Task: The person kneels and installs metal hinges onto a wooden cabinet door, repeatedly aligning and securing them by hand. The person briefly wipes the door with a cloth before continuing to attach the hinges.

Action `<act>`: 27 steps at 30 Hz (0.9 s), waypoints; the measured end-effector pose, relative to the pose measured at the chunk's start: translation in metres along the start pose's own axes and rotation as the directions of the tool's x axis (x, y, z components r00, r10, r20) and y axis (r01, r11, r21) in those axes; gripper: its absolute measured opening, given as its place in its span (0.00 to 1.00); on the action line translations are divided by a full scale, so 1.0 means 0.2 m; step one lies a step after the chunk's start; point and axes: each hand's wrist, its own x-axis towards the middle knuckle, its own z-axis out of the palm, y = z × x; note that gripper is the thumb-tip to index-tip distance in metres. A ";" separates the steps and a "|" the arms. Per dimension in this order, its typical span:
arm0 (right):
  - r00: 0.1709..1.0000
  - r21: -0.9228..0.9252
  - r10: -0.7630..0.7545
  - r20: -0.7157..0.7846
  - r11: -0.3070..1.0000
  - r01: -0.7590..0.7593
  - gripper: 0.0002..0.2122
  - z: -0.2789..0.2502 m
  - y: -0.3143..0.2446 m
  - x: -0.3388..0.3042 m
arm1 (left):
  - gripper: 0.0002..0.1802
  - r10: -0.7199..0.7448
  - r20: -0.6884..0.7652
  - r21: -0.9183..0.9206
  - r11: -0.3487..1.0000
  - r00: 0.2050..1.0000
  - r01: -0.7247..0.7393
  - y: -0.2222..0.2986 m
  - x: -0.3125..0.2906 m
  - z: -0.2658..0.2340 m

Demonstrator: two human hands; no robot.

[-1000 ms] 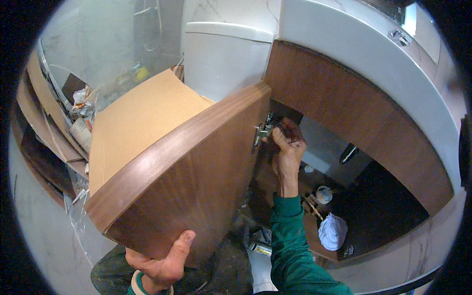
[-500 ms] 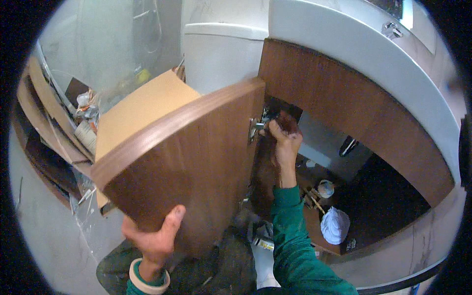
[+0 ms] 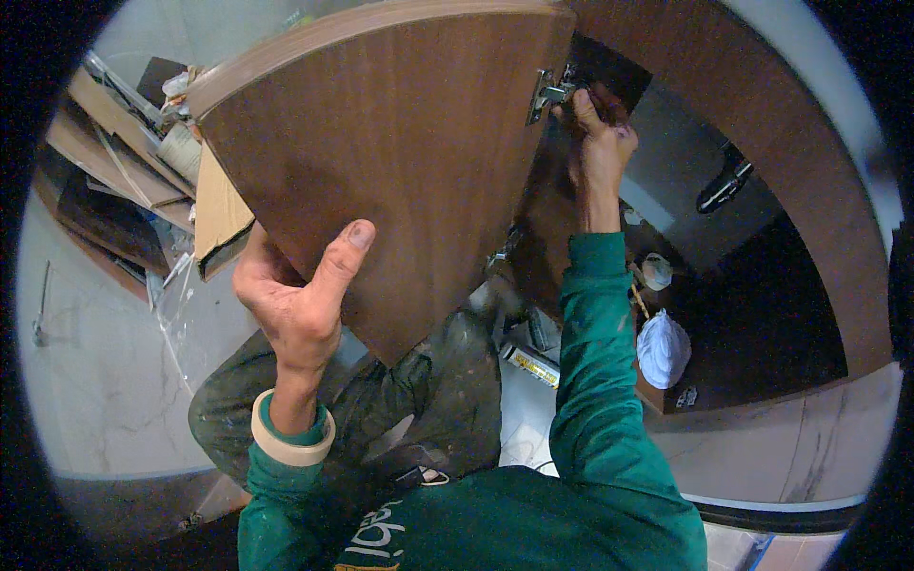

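Observation:
A brown wood-grain cabinet door [image 3: 400, 171] with a curved top edge stands swung out from the cabinet. My left hand [image 3: 305, 285] grips its lower left edge, thumb on the near face and fingers hidden behind. At the upper right of the door is a metal hinge [image 3: 547, 93], fixed to its inner face. My right hand [image 3: 605, 143] is closed at the cabinet end of that hinge, thumb pressed against it; the other fingers are curled in shadow. A lower hinge [image 3: 497, 257] shows dimly near the door's bottom corner. A beige ring [image 3: 293, 428] circles my left wrist.
Inside the dark cabinet [image 3: 781, 305] lie a pale, cup-shaped thing [image 3: 662, 350] and a small round pale thing [image 3: 656, 271]. A cartridge tube [image 3: 531, 364] rests on the floor by my leg. Boards [image 3: 124, 162] and cardboard [image 3: 221, 205] stand at the left.
The view has tipped downward, so the door, hinge and both hands sit higher in it. Both hands keep their places on the door and the hinge.

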 end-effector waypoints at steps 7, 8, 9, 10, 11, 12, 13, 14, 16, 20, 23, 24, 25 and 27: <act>0.999 0.048 0.036 -0.028 0.998 -0.035 0.18 0.00 0.01 -0.02 | 0.12 -0.007 -0.064 0.007 1.000 0.998 0.008 -0.07 0.00 -0.01; 1.000 0.077 0.006 0.017 0.997 -0.008 0.18 0.00 0.02 -0.01 | 0.12 0.022 -0.061 0.004 1.000 0.998 -0.022 -0.09 -0.01 -0.02; 0.999 0.057 0.035 -0.013 0.998 -0.034 0.18 -0.01 0.02 -0.01 | 0.12 0.040 -0.051 0.017 0.999 0.998 -0.039 -0.12 -0.02 -0.02; 0.999 0.060 0.028 -0.016 0.998 -0.027 0.18 -0.01 0.03 0.00 | 0.12 -0.001 -0.023 -0.035 0.999 1.000 0.001 -0.14 -0.03 -0.04; 1.000 0.068 0.017 -0.016 0.998 -0.015 0.18 -0.02 0.03 0.00 | 0.12 -0.053 0.014 -0.070 0.996 0.999 0.053 -0.17 -0.04 -0.06; 1.000 0.017 0.015 -0.015 1.000 -0.015 0.18 -0.02 0.03 0.01 | 0.12 -0.102 0.057 -0.102 0.989 0.993 0.107 -0.20 -0.06 -0.08; 1.000 -0.026 0.009 -0.011 1.000 -0.009 0.18 -0.02 0.04 0.01 | 0.13 -0.095 0.085 -0.070 0.992 0.992 0.101 -0.22 -0.08 -0.09; 0.997 -0.078 0.041 -0.060 0.996 -0.045 0.18 -0.03 0.03 0.02 | 0.12 -0.098 0.088 -0.011 0.995 0.991 0.099 -0.26 -0.11 -0.08; 0.999 0.025 0.046 -0.014 0.999 -0.045 0.18 -0.03 0.03 0.01 | 0.09 -0.038 0.108 0.046 0.998 0.993 0.033 -0.33 -0.18 -0.04; 0.995 0.113 0.103 0.004 0.988 -0.102 0.20 -0.01 -0.02 -0.03 | 0.08 -0.096 0.060 0.298 0.952 0.994 0.074 -0.35 -0.29 -0.07; 0.996 0.159 0.088 0.010 0.983 -0.088 0.19 0.00 -0.10 -0.04 | 0.11 0.033 0.089 0.448 0.891 0.996 -0.069 -0.34 -0.31 -0.09; 0.999 0.161 0.050 0.014 0.986 -0.051 0.19 0.00 -0.13 -0.04 | 0.12 0.049 0.069 0.396 0.915 0.996 -0.073 -0.33 -0.31 -0.10; 0.998 0.148 0.059 -0.024 0.987 -0.055 0.19 0.00 -0.16 -0.04 | 0.13 0.101 0.068 0.389 0.914 0.993 -0.120 -0.33 -0.30 -0.11; 0.997 0.233 0.052 0.052 0.971 -0.062 0.18 -0.01 -0.22 -0.05 | 0.13 0.250 0.095 0.447 0.854 0.964 -0.266 -0.32 -0.32 -0.14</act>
